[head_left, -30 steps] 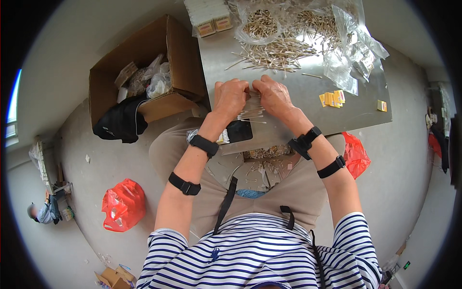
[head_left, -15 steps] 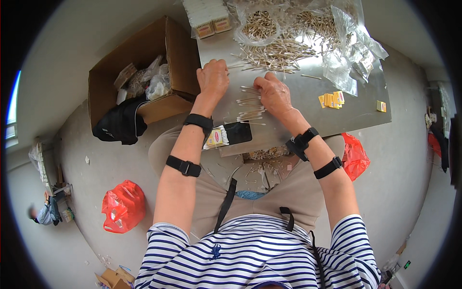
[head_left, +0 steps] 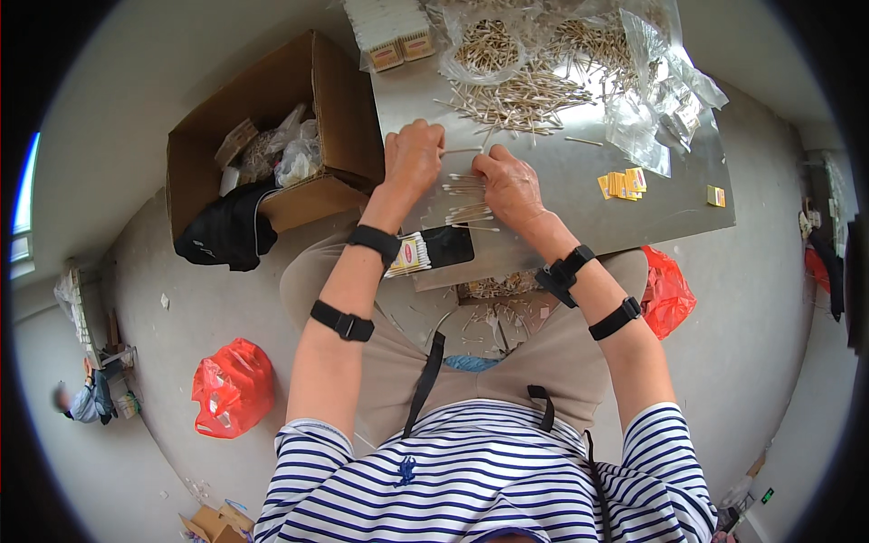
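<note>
My left hand [head_left: 415, 163] is closed at the table's near left, its fingertips on a cotton swab [head_left: 463, 149] that points right. Facing it, my right hand [head_left: 512, 188] is curled, thumb and forefinger pinched beside another swab [head_left: 489, 138] standing out past the fingertips. Under and left of my right hand lies a loose row of cotton swabs [head_left: 469, 214], side by side. A large heap of swabs [head_left: 520, 101] spreads beyond both hands. By my left wrist, a pack of swabs with a yellow card [head_left: 410, 254] rests against a black flat object [head_left: 449, 250].
Yellow cards [head_left: 623, 185] lie to the right on the metal table [head_left: 579, 213], beneath crumpled clear plastic bags [head_left: 638, 127]. Stacked swab packs [head_left: 387, 36] stand at the far left. A cardboard box [head_left: 344, 136] adjoins the table's left edge. A red bag [head_left: 232, 389] sits on the floor.
My left hand has shifted right, toward my right hand, and a swab now shows at its fingertips. My right hand has moved slightly down and left.
</note>
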`<state>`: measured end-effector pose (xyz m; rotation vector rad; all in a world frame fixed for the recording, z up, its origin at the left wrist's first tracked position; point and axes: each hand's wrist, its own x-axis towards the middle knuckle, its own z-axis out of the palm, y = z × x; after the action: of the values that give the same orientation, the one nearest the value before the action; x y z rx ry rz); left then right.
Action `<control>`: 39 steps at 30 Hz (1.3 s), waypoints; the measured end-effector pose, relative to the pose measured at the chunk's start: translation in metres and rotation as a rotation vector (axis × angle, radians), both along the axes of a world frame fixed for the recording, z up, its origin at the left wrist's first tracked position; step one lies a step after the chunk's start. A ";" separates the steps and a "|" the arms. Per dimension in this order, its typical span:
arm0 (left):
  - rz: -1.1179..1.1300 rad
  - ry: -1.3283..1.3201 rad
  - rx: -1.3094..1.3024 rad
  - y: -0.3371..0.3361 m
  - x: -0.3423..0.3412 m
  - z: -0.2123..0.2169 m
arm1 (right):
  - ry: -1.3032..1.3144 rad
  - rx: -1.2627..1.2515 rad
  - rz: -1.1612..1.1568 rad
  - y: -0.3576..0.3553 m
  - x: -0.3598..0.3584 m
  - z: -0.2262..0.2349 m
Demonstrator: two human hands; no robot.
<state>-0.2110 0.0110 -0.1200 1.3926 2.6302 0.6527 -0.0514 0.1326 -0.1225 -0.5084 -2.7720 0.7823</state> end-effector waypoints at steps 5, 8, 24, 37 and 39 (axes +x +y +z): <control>-0.097 0.021 0.020 -0.013 0.034 0.008 | 0.125 -0.047 -0.015 -0.002 0.013 -0.004; -0.117 0.030 0.029 -0.020 0.041 0.009 | 0.156 -0.055 -0.091 -0.005 0.018 -0.002; -0.136 -0.053 -0.034 -0.034 0.067 0.015 | 0.029 0.049 -0.162 0.002 0.002 -0.005; -0.207 -0.095 0.037 -0.031 0.084 0.016 | 0.122 0.071 -0.031 -0.003 0.029 -0.008; -0.145 -0.162 0.089 -0.026 0.074 0.020 | 0.055 0.020 -0.013 -0.001 0.027 -0.006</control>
<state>-0.1368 -0.0149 -0.0997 1.4695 2.3773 0.8341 -0.0240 0.1318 -0.1287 -0.4931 -2.7201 0.7534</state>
